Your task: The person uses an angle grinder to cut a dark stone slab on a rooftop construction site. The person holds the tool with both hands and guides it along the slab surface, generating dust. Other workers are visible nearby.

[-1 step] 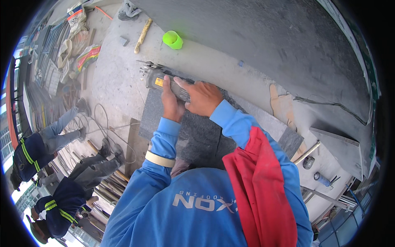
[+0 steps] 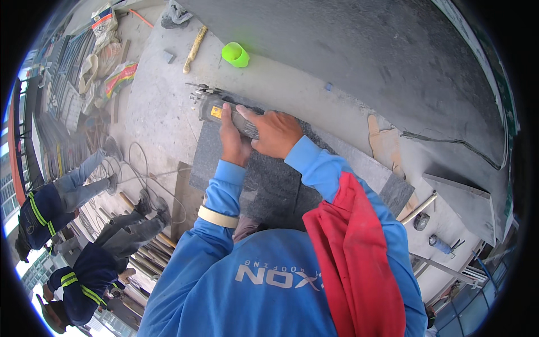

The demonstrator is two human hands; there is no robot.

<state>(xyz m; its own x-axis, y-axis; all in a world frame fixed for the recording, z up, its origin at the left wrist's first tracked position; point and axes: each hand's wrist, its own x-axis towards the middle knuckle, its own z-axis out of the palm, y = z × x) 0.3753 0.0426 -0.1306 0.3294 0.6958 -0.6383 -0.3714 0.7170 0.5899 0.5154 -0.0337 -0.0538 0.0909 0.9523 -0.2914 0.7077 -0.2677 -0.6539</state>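
Both my hands are on a grey angle grinder [image 2: 209,106] with a yellow label, lying across the far part of a dark grey stone slab [image 2: 272,180]. Its disc end points to the far left, past the slab's edge. My left hand [image 2: 236,141] grips the body from the near side, thumb laid along it. Wrapped over the rear of the body is my right hand [image 2: 281,132], its index finger stretched forward along the tool. The fingers beneath the grinder are hidden.
A bright green cup [image 2: 236,54] and a dusty wooden stick [image 2: 195,49] lie beyond the grinder. Cables [image 2: 147,168] loop over the floor at left, near two people in dark vests [image 2: 84,278]. A leaning slab [image 2: 463,202] and a blue tube [image 2: 439,244] are at right.
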